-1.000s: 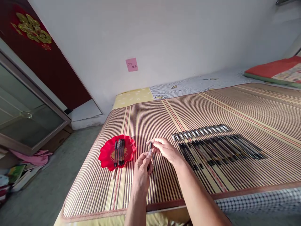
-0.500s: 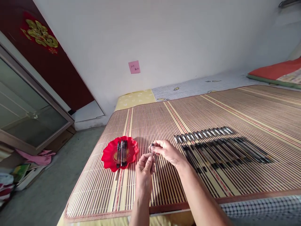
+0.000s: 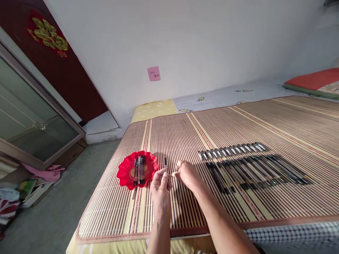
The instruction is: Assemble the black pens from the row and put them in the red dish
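My left hand (image 3: 161,183) is closed around a pen (image 3: 165,162), which stands up out of the fingers with its black end at the top. Just to the right, my right hand (image 3: 185,173) is apart from the pen, its fingers curled; whether anything small is in them is hidden. Left of my hands lies a red scalloped plate (image 3: 124,176) with several capped pens (image 3: 140,170) on it. On the right, a row of black pen caps (image 3: 230,151) lies above a row of pen barrels and refills (image 3: 254,173).
A striped bamboo mat (image 3: 106,215) covers the bed under everything. A pink note (image 3: 154,73) is stuck on the white wall. A red and green folded quilt (image 3: 315,83) lies at the far right. A glass-panelled door (image 3: 34,116) stands at the left.
My right hand has come away from the pen, moving slightly right, and the pen's black upper end now shows above my left hand. The view has shifted slightly.
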Demonstrator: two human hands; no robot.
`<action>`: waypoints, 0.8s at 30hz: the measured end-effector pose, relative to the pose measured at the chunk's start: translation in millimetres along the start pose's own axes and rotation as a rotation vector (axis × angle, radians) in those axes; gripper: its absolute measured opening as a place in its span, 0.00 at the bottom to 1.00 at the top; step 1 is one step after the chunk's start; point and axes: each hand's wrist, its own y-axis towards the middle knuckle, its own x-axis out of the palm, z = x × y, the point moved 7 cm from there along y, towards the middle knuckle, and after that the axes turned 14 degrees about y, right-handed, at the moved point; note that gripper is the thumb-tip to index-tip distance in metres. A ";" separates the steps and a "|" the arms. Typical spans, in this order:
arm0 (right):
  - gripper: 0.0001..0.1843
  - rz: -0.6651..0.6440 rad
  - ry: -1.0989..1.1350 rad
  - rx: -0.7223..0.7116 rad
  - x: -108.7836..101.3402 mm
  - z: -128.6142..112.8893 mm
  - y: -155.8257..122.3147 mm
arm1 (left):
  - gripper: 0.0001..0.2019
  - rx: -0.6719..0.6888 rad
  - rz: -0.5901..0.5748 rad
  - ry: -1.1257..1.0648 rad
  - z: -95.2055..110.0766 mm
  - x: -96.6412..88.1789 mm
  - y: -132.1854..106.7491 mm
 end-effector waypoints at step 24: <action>0.24 -0.008 1.033 -0.062 -18.9 -29.3 -2.4 | 0.20 -0.116 -0.179 0.047 -13.9 13.8 -4.3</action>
